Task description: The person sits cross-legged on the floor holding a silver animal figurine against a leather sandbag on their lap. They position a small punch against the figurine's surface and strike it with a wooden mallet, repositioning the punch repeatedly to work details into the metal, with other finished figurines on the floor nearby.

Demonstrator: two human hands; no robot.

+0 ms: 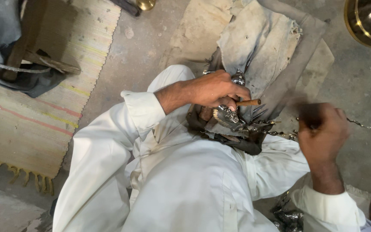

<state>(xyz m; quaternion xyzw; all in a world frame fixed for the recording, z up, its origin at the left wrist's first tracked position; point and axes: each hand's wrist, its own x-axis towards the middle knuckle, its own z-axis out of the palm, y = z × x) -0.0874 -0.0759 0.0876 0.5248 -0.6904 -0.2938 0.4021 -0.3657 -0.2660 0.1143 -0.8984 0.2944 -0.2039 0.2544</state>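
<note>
metal piece (228, 115), shiny and ornate, sits on our lap on a dark pad (241, 144), just under our left hand (215, 89). we look down at it from above, white sleeves and white clothes filling the lower frame. our left hand is curled tight over the top of the piece, fingers pressed together around it and around a short wooden-handled tool (249, 102) whose brown end pokes out to the right of the knuckles. our right hand (323, 129) is off to the right, apart from the piece, closed around something dark; it is blurred, so we cannot tell just what it grips. thin twisted metal bits (280, 131) lie between the two hands, and one more (359, 123) sticks out past the right hand.

a grey cloth (258, 38) is spread on the concrete floor (142, 47) beyond our knees. a striped mat (31, 111) lies to the left with a wooden stool (26, 47) and dark fabric on it. a brass bowl (370, 19) shows at the top right corner.

to do this well, we judge the left hand should keep the piece pinned firmly into the pad so it cannot rock, with the tool tip seated squarely on the metal and the fingers clear of its struck end. the right hand looks best served by short, even strokes, landing straight along the tool's line. a slanted blow could skid the tip across the polished face and scar it.
</note>
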